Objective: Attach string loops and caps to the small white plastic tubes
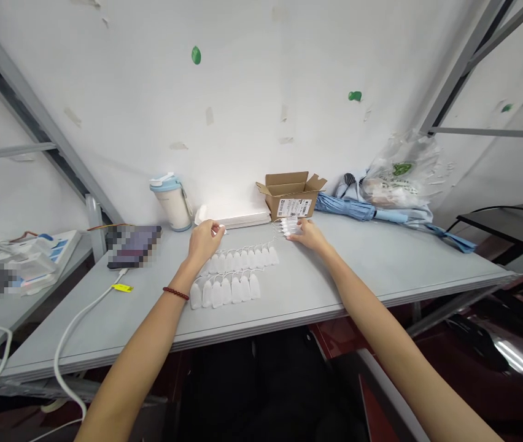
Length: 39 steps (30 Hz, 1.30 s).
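Two rows of small translucent white tag-like pieces with rounded tops and thin white strings lie on the grey desk: a back row (243,260) and a front row (228,291). My left hand (206,240) is above the left end of the back row, thumb and fingers pinched on a small white bit too small to name. At the front of the cardboard box, my right hand (310,234) has its fingers closed on a small stack of similar translucent pieces (291,226). Loose strings trail from the left side of that stack.
Behind my hands stand an open cardboard box (291,196), a flat white stack (245,219) and a blue-lidded tumbler (173,202). A phone (136,247) with a white cable lies left. A folded blue umbrella (348,207) and a plastic bag (399,178) are right.
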Each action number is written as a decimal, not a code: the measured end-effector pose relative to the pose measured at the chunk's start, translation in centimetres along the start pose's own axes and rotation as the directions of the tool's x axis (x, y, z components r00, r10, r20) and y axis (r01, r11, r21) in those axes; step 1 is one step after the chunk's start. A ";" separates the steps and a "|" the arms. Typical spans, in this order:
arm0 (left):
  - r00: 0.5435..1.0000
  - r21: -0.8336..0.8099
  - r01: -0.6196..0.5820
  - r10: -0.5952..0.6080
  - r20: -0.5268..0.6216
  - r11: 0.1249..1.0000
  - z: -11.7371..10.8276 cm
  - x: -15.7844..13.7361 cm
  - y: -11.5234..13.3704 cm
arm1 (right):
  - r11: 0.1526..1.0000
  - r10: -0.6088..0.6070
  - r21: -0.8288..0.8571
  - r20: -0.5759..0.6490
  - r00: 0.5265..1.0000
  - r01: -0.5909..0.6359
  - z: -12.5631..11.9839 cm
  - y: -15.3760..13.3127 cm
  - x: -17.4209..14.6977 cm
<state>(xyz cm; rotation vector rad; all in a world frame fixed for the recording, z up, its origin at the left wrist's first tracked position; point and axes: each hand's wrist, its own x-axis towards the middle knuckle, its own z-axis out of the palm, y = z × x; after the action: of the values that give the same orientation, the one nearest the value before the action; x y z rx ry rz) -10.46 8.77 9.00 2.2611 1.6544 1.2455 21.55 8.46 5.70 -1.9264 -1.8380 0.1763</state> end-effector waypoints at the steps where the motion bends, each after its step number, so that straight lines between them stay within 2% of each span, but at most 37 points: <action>1: 1.000 -0.002 -0.004 0.004 0.000 1.000 0.0 0.0 0.1 | 1.000 -0.011 -0.028 -0.018 1.000 0.010 -0.1 -0.2 -0.1; 7: 1.000 -0.019 -0.030 0.030 0.006 0.999 -0.1 -0.2 0.5 | 0.956 -0.136 -0.279 -0.150 0.979 0.090 -0.7 -2.5 -1.2; 9: 0.999 -0.023 -0.031 0.031 0.011 0.999 -0.1 -0.3 0.7 | 0.953 -0.203 -0.258 -0.164 0.965 0.157 -0.7 -3.3 -1.5; 12: 0.999 -0.037 -0.030 0.031 0.016 0.999 0.0 -0.4 0.9 | 0.954 -0.299 -0.081 -0.161 0.941 0.289 -0.6 -4.3 -1.7; 15: 1.000 -0.073 -0.017 0.019 0.025 0.997 0.0 -0.4 1.2 | 0.924 -0.351 0.148 -0.033 0.936 0.352 -0.6 -4.9 -2.1; 19: 0.999 -0.169 0.031 -0.028 0.019 0.985 0.1 -0.4 1.5 | 0.901 -0.419 0.221 0.226 0.879 0.373 -0.8 -5.6 -2.9; 22: 0.998 -0.238 0.064 -0.064 0.008 0.969 0.1 -0.5 1.6 | 0.903 -0.425 0.210 0.323 0.846 0.374 -0.9 -6.0 -3.2; 24: 0.997 -0.259 0.077 -0.075 0.018 0.963 0.2 -0.5 1.8 | 0.909 -0.416 0.182 0.341 0.843 0.375 -0.8 -6.1 -3.1; 32: 0.993 -0.302 0.080 -0.050 0.105 0.950 0.2 -1.0 3.3 | 0.951 -0.286 -0.005 0.355 0.890 0.308 -0.9 -6.1 -2.8; 39: 0.994 -0.307 0.086 -0.059 0.095 0.948 0.1 -1.1 3.4 | 0.961 -0.255 -0.018 0.321 0.912 0.276 -1.0 -5.8 -2.9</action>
<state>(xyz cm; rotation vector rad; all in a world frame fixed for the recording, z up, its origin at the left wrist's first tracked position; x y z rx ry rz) -7.88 6.47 10.02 2.0166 1.3856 1.2706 16.41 5.39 8.36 -1.7413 -2.3212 0.3587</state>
